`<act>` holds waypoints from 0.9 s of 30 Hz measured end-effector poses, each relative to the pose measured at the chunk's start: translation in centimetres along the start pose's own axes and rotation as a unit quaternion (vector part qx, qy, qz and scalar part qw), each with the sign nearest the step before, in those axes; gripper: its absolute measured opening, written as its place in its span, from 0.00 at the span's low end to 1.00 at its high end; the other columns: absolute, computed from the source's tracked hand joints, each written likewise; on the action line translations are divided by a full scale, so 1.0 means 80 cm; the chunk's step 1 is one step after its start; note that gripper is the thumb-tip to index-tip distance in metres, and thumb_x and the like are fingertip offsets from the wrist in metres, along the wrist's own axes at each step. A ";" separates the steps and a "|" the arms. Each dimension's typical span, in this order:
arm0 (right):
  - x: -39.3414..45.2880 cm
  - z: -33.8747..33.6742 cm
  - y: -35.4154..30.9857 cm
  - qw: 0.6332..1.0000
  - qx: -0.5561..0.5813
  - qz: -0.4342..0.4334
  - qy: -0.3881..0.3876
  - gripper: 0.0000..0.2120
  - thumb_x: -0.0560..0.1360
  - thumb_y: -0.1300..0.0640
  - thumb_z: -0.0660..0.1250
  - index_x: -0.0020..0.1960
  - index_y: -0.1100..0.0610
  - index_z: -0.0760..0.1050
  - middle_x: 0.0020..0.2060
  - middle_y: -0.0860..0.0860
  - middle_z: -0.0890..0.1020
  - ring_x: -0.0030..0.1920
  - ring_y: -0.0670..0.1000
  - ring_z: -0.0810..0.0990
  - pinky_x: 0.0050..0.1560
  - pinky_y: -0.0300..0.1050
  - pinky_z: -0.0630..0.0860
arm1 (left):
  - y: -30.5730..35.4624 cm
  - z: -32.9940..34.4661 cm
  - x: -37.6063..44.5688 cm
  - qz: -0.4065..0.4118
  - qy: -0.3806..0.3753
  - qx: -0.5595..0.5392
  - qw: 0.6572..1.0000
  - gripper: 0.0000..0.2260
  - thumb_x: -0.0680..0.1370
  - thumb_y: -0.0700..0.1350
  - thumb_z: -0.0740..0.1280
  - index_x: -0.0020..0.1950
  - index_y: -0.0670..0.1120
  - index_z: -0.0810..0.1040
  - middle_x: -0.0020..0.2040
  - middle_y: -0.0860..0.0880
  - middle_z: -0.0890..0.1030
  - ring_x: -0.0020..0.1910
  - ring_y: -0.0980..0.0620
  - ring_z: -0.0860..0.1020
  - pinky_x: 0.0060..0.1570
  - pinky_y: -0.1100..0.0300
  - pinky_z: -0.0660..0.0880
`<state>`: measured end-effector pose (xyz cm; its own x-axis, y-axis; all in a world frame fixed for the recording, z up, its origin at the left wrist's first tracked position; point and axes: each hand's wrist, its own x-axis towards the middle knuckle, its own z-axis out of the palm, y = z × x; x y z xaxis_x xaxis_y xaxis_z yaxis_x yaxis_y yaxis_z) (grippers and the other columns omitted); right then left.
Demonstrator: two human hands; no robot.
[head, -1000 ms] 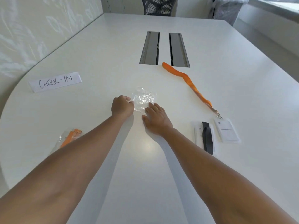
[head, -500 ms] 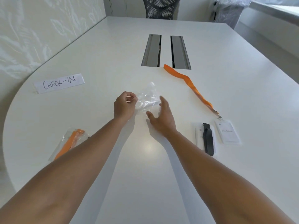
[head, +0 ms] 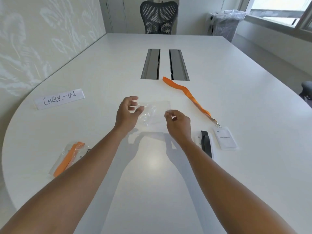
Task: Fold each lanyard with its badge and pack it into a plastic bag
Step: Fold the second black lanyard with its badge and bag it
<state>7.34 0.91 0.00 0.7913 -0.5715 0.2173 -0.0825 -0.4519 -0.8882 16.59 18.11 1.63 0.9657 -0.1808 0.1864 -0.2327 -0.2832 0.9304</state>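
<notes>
A clear plastic bag point(head: 152, 111) is held up above the white table point(head: 152, 174) between my two hands. My left hand point(head: 127, 112) pinches its left edge with thumb and fingers. My right hand point(head: 177, 122) pinches its right edge. An orange lanyard point(head: 187, 95) lies stretched out to the right, clipped to a white badge point(head: 225, 137). A folded black lanyard point(head: 206, 143) rests on another badge just left of that one. At the left a packed bag with an orange lanyard point(head: 69, 157) lies flat.
A paper sign reading CHECK-IN point(head: 60, 98) stands at the left. Two metal cable slots point(head: 164, 64) sit in the table's middle. A black mesh chair point(head: 158, 17) is at the far end, a lined bin point(head: 226, 22) at the back right.
The bag was lying on the table under my fingers; both hands have lifted it and pulled it flat between them. My view has tilted up.
</notes>
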 end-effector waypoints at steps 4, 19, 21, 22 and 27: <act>-0.032 -0.013 0.008 0.994 0.075 0.072 0.023 0.05 0.78 0.54 0.67 0.47 0.54 0.80 0.47 0.45 0.84 0.40 0.43 0.83 0.44 0.37 0.79 | 0.005 0.027 -0.047 0.027 0.087 -0.010 0.996 0.16 0.75 0.43 0.75 0.60 0.51 0.75 0.53 0.51 0.74 0.48 0.56 0.74 0.47 0.74 0.69; -0.122 -0.046 0.042 0.969 0.194 0.151 -0.012 0.03 0.77 0.58 0.67 0.51 0.54 0.79 0.38 0.48 0.83 0.40 0.46 0.83 0.48 0.45 0.80 | -0.007 0.094 -0.175 0.029 -0.134 -0.062 0.989 0.08 0.83 0.43 0.66 0.60 0.51 0.79 0.54 0.54 0.84 0.51 0.60 0.83 0.51 0.67 0.77; -0.126 -0.049 0.044 0.970 0.196 0.139 -0.032 0.06 0.78 0.60 0.66 0.54 0.53 0.79 0.41 0.48 0.84 0.41 0.47 0.84 0.46 0.41 0.81 | -0.007 0.094 -0.176 0.028 -0.140 -0.059 0.988 0.08 0.83 0.44 0.66 0.61 0.50 0.80 0.53 0.53 0.85 0.50 0.59 0.83 0.50 0.68 0.77; -0.127 -0.051 0.045 0.973 0.188 0.131 -0.040 0.08 0.79 0.60 0.65 0.56 0.52 0.79 0.43 0.48 0.85 0.42 0.46 0.84 0.44 0.37 0.80 | -0.006 0.094 -0.177 0.027 -0.142 -0.058 0.988 0.09 0.83 0.44 0.66 0.62 0.49 0.80 0.53 0.53 0.85 0.49 0.59 0.84 0.49 0.69 0.77; -0.132 -0.054 0.045 0.982 0.160 0.093 -0.046 0.14 0.80 0.64 0.61 0.53 0.46 0.78 0.50 0.51 0.84 0.45 0.47 0.84 0.43 0.35 0.78 | -0.008 0.095 -0.181 0.026 -0.134 -0.035 0.990 0.11 0.82 0.45 0.68 0.64 0.47 0.80 0.50 0.52 0.86 0.47 0.59 0.85 0.50 0.66 0.79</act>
<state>-3.93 2.39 -3.72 0.8333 -0.5527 0.0143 -0.0488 -0.0992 -0.9939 1.91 13.72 -4.10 0.8849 -0.4401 0.1525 -0.2637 -0.2035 0.9429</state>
